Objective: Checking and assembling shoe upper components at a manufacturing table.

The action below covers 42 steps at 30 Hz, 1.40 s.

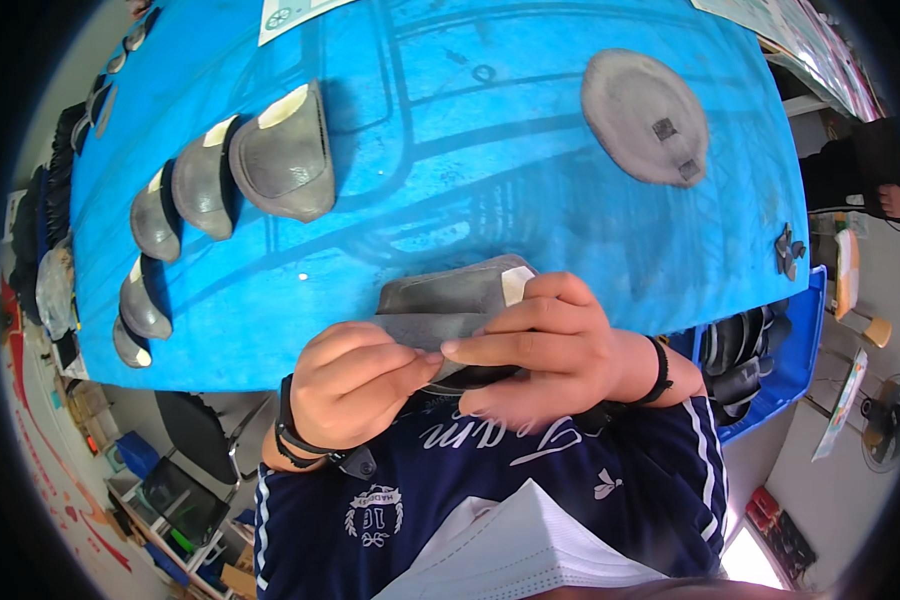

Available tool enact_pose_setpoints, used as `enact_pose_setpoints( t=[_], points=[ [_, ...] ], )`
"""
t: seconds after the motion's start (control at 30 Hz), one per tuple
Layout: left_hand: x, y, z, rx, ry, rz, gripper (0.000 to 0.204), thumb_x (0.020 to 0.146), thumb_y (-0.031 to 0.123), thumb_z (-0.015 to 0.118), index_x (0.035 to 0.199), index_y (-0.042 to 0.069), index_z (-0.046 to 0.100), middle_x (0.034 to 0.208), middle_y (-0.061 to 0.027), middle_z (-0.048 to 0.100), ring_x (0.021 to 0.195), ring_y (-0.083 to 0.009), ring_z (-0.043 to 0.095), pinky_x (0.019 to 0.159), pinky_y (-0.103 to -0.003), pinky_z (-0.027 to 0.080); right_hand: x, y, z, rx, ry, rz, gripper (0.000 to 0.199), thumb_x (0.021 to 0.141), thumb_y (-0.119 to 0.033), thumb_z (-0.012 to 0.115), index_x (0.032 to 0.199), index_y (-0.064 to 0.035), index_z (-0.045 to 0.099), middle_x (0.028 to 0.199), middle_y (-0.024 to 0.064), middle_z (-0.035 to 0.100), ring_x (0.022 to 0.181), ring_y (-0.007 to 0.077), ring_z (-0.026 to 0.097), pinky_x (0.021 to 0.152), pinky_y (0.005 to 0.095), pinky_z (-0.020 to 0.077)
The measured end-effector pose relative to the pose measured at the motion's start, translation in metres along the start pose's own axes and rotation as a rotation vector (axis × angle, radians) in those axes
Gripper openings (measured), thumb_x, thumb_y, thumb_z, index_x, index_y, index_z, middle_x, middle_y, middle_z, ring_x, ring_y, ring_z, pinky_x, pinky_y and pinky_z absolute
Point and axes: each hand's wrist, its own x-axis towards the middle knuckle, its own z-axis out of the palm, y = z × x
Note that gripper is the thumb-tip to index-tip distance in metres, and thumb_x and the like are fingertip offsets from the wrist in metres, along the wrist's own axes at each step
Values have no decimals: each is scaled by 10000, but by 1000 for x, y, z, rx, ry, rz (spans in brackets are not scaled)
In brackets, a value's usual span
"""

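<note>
A curved dark grey leather-like piece (440, 292) with a cream patch at its upper right corner is held at the near edge of the blue-covered table, in front of my chest. My left hand (365, 380) is closed, pinching the piece's near edge with thumb and fingertips. From the other side my right hand (545, 345) grips it, fingers bent over the edge near the left fingertips. A darker underside shows beneath the fingers. What lies between the fingertips is hidden.
Several similar grey curved pieces (285, 155) stand in a row on the left of the blue table (470, 215). An oval grey pad (645, 115) with two dark squares lies far right. Small dark bits (790, 252) sit at the right edge, above a blue crate (782, 385) of dark pieces.
</note>
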Motion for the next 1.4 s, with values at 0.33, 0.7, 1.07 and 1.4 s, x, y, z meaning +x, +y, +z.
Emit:
enact_pose_setpoints(
  t=[0.33, 0.7, 1.07, 1.4],
  points=[
    [-4, -1, -4, 1, 17, -58, 219, 542, 10, 708, 756, 29, 667, 695, -48, 589, 605, -194, 538, 520, -279, 433, -19, -6, -17, 6, -39, 405, 1106, 692, -649, 577, 1386, -209, -163, 1250, 272, 441, 1205, 437, 363, 994, 537, 206],
    [6, -3, -7, -99, -69, -100, 276, 512, 18, 693, 787, 31, 672, 728, -67, 607, 616, -207, 535, 517, -280, 422, -36, 8, -62, 177, 127, 596, 102, 721, -95, 637, 787, -20, 615, 756, 107, 579, 651, 228, 531, 566, 296, 412],
    [22, 2, -2, -34, -175, -119, 291, 527, 1, 714, 813, 43, 679, 723, -32, 600, 606, -182, 552, 532, -276, 440, -41, 16, -55, 176, -6, 646, 88, 675, -78, 706, 734, -72, 641, 696, 43, 550, 617, 209, 501, 544, 308, 394],
    [34, 4, 4, -5, -231, -104, 299, 515, -7, 702, 810, 36, 675, 726, -33, 595, 593, -177, 547, 507, -270, 434, -44, 20, -51, 108, -74, 639, 119, 626, -116, 730, 703, -84, 644, 779, 22, 540, 774, 224, 494, 665, 329, 379]
  ],
)
